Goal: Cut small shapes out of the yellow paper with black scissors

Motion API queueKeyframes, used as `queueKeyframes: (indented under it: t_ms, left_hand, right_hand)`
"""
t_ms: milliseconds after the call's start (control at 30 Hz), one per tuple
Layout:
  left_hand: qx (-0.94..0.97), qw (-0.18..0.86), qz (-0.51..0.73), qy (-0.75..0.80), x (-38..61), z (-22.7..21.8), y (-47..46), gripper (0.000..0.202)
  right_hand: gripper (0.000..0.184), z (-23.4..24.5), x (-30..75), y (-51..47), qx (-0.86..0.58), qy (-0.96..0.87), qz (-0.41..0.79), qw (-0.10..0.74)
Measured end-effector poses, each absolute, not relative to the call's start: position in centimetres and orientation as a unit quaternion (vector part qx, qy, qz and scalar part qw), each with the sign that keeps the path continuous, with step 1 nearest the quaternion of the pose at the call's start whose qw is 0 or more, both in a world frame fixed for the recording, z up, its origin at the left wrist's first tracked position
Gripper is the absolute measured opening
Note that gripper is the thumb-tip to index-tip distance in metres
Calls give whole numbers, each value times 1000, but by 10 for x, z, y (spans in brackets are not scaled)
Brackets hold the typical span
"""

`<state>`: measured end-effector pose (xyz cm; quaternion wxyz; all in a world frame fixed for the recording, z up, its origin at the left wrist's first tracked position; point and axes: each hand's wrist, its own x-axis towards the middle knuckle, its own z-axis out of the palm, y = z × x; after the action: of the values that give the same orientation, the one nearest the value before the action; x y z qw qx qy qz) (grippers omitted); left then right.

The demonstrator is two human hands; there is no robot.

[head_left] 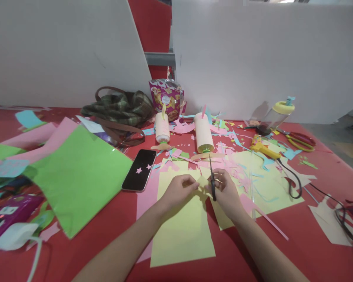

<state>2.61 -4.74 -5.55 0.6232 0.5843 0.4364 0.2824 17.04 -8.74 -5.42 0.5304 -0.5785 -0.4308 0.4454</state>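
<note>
My left hand (181,190) pinches a small piece of yellow paper (202,182) between thumb and fingers. Dark-handled scissors (213,184) are gripped in my right hand (226,192), blades pointing up and away from me. The fingers of that hand also come close to the yellow piece; whether they touch it I cannot tell. Beneath my hands lies a larger yellow sheet (182,235), partly over a pink sheet (147,199). Just beyond stand two cream paper-covered cylinders, one on the left (162,127) and a bigger one on the right (203,131).
A phone (139,170) with two pink paper stars lies left of my hands, beside a big green sheet (82,176). Paper scraps spread behind. On the right are a yellow glue gun (264,149) with its cord, other scissors (300,141) and a clear yellow-rimmed bottle (278,115).
</note>
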Motion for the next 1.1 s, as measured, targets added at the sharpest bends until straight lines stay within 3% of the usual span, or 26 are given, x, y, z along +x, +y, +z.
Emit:
queueKeyframes:
  t_ms: [300, 633, 833, 967, 1100]
  left_hand:
    - [523, 693, 260, 422, 25, -50, -48, 20]
    - [558, 666, 262, 420, 24, -53, -46, 21]
    - [545, 619, 326, 461, 24, -52, -41, 21]
    - [515, 580, 393, 494, 23, -55, -33, 20]
    - [495, 567, 419, 507, 22, -58, -29, 21]
  right_hand:
    - [31, -54, 170, -87, -591, -474, 395, 520]
    - [30, -53, 170, -88, -594, -480, 391, 513]
    - [32, -55, 172, -87, -592, -471, 372, 538]
    - [24, -48, 171, -90, -538, -484, 436, 535]
    - [20, -39, 170, -94, -475, -488, 570, 460]
